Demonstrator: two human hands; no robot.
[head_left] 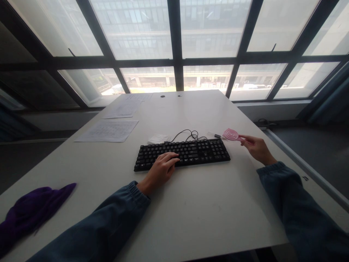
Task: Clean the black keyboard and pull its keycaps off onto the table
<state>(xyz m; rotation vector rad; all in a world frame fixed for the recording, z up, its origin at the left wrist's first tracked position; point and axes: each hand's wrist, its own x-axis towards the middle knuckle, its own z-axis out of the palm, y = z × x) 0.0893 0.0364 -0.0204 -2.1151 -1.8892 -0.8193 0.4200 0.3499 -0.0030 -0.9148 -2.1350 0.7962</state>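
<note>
A black keyboard (207, 154) lies slightly slanted on the white table, its cable looped behind it. My left hand (163, 165) rests on the middle of its front part, fingers stretched out over the keys and holding nothing. Beyond the keyboard's right end, my right hand (255, 147) pinches the handle of a pink round-headed brush (231, 134) with a spiral pattern. The brush is just above or on the table; I cannot tell which. Beside its head lies a thin tool with a dark grip (217, 136), partly hidden.
A crumpled white tissue or wrapper (158, 139) is behind the keyboard. Printed paper sheets (107, 131) lie along the left side of the table (177, 211). Purple cloth (32, 207) sits at the near left. Windows (136, 32) stand beyond the far edge.
</note>
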